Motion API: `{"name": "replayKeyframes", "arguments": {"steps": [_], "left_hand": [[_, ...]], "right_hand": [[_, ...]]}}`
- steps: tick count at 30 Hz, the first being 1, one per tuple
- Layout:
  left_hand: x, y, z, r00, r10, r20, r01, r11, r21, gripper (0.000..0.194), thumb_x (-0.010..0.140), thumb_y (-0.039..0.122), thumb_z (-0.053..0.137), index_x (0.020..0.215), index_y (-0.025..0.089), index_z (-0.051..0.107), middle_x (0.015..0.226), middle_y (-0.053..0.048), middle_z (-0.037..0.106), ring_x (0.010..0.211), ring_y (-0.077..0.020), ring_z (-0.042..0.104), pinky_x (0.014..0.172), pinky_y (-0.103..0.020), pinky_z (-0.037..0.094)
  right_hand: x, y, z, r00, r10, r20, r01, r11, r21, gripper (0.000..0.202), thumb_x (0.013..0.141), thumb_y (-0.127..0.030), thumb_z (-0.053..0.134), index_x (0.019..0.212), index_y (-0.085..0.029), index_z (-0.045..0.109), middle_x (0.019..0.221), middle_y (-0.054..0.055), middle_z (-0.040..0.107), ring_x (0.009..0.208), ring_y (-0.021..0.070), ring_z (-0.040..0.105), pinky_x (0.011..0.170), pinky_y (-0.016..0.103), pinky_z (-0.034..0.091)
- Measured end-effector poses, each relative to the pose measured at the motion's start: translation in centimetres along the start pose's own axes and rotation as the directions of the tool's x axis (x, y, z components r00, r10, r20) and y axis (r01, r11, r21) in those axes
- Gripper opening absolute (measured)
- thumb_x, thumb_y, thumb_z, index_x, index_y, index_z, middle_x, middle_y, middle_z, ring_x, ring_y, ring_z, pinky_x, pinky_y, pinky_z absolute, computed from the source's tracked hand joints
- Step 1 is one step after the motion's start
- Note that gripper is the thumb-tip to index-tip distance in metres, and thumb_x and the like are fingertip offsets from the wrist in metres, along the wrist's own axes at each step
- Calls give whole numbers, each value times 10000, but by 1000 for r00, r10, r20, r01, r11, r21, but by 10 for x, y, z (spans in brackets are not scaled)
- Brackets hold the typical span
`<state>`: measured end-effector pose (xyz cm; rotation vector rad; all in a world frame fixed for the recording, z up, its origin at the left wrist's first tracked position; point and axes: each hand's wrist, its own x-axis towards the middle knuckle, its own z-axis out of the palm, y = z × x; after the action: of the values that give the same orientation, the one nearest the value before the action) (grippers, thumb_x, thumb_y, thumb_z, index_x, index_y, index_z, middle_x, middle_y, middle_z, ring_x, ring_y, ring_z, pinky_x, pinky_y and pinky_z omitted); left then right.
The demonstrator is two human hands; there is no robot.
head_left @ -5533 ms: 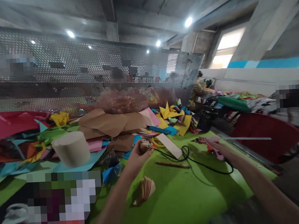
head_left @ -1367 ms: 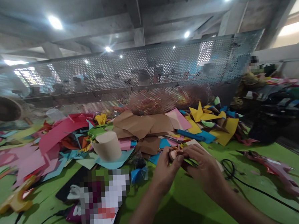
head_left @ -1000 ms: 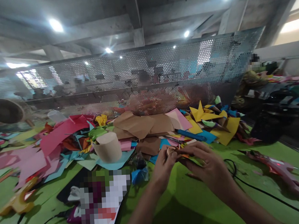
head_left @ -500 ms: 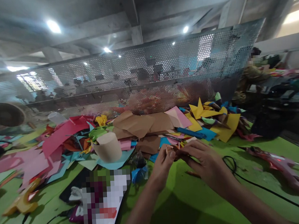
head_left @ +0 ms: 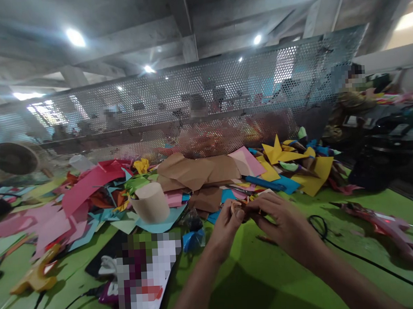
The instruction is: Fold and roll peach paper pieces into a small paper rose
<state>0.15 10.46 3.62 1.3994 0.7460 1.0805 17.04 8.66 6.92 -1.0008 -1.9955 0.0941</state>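
Note:
Both of my hands meet over the green table, near its middle. My left hand (head_left: 227,229) pinches a small orange-brown paper piece (head_left: 237,207) between thumb and fingers. From the right, my right hand (head_left: 277,217) has its fingers closed on the same piece's other side; the fingers hide much of it. Just behind them lie brown paper sheets (head_left: 205,199) and blue scraps. A small thin brown bit (head_left: 266,240) rests on the table below my right hand.
A pink glue gun (head_left: 381,226) with a black cable lies right; a yellow one (head_left: 40,276) lies left. A cardboard roll (head_left: 151,203) stands among coloured papers. A perforated metal panel (head_left: 225,107) rises behind. A person (head_left: 351,103) sits far right.
The view has shifted slightly. My hands stay together at the small piece, with the left fingers turned a little, showing more of its curled edge.

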Motion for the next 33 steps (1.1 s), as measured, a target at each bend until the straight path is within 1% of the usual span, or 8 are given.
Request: {"name": "replayKeyframes", "arguments": {"steps": [3, 5, 9, 14, 19, 25, 29, 33], "left_hand": [[1, 0, 0, 1000, -5, -4, 5, 1000, 1, 520, 812, 699, 544, 961, 201, 533, 1012, -59, 551, 991, -219, 514, 913, -357, 426], [2, -1, 0, 1000, 18, -5, -18, 1000, 15, 492, 834, 679, 528, 951, 202, 522, 976, -49, 535, 970, -209, 505, 905, -350, 423], [3, -1, -1, 998, 69, -1, -68, 997, 27, 433, 888, 624, 492, 928, 194, 511, 945, -42, 514, 960, -201, 488, 898, -335, 412], [2, -1, -3, 999, 35, 3, -35, 999, 41, 428, 909, 597, 472, 996, 182, 527, 975, -53, 538, 952, -204, 497, 897, -331, 397], [1, 0, -3, 999, 53, -1, -53, 998, 29, 418, 895, 607, 492, 972, 197, 515, 959, -39, 534, 953, -200, 491, 898, -324, 391], [4, -2, -3, 998, 63, -5, -63, 998, 7, 451, 847, 650, 536, 908, 206, 486, 883, -10, 481, 871, -173, 464, 846, -303, 399], [6, -5, -5, 995, 98, 7, -98, 995, 25, 434, 862, 631, 525, 913, 201, 491, 884, -8, 472, 855, -165, 452, 832, -292, 390], [7, -10, -7, 996, 89, 9, -89, 996, 24, 407, 876, 602, 528, 927, 199, 498, 897, -9, 474, 871, -167, 463, 833, -291, 390]], "right_hand": [[0, 1, 0, 1000, 20, 4, -20, 1000, 5, 204, 838, -80, 566, 928, -219, 685, 880, 53, 710, 838, 209, 656, 742, 328, 523], [1, 3, -1, 1000, 14, 18, -14, 1000, -4, 228, 849, -76, 562, 962, -226, 692, 910, 52, 717, 861, 205, 660, 759, 325, 520], [2, 8, -5, 994, -58, 93, 65, 996, -68, 235, 875, -94, 567, 1011, -228, 705, 923, 58, 718, 864, 216, 656, 749, 337, 516], [5, 8, -7, 984, -119, 129, 139, 978, -156, 202, 887, -106, 547, 936, -212, 713, 901, 67, 714, 848, 239, 643, 750, 374, 505], [9, 3, -10, 980, -93, 175, 123, 978, -167, 221, 851, -82, 541, 908, -208, 713, 900, 61, 722, 838, 232, 647, 745, 369, 500], [16, -2, -13, 977, -54, 209, 91, 981, -170, 234, 788, -62, 548, 875, -204, 713, 877, 57, 730, 823, 228, 648, 725, 348, 494], [21, -4, -13, 972, -40, 231, 82, 982, -173, 238, 770, -60, 533, 838, -211, 704, 858, 52, 728, 803, 223, 640, 707, 336, 478], [24, -3, -11, 966, -14, 259, 62, 982, -176, 265, 766, -65, 521, 866, -219, 712, 832, 34, 724, 802, 217, 629, 708, 327, 469]]}}
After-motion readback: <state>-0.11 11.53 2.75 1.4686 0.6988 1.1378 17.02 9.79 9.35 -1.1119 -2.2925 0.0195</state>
